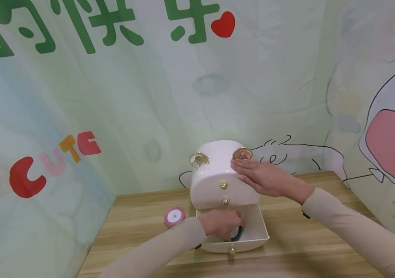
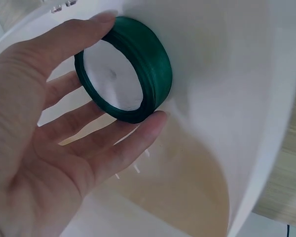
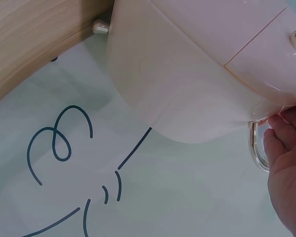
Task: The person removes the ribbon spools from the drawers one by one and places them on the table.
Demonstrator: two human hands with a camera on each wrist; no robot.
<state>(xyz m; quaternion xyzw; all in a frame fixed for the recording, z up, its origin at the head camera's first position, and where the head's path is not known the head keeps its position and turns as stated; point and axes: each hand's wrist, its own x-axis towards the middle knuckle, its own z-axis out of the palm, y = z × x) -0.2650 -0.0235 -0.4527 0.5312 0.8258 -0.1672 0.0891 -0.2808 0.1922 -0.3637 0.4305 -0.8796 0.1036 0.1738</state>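
A white storage box (image 1: 218, 160) with round gold knobs and gold-rimmed ears stands against the backdrop, its bottom drawer (image 1: 258, 224) pulled out. Inside that drawer my left hand (image 1: 221, 224) grips a roll of dark green ribbon (image 2: 155, 64). The left wrist view has the thumb on the roll's upper edge and fingertips along its lower side; its white core faces the palm. My right hand (image 1: 268, 178) rests with fairly straight fingers on the box's top right, beside the right ear (image 1: 242, 150). In the right wrist view the fingers partly hide behind the box edge.
A roll of pink ribbon (image 1: 174, 217) with a white core lies on the wooden table (image 1: 141, 216), left of the box. A printed cloth backdrop (image 1: 148, 104) surrounds the table behind and at both sides. The left ear (image 1: 199, 159) sticks out from the box top.
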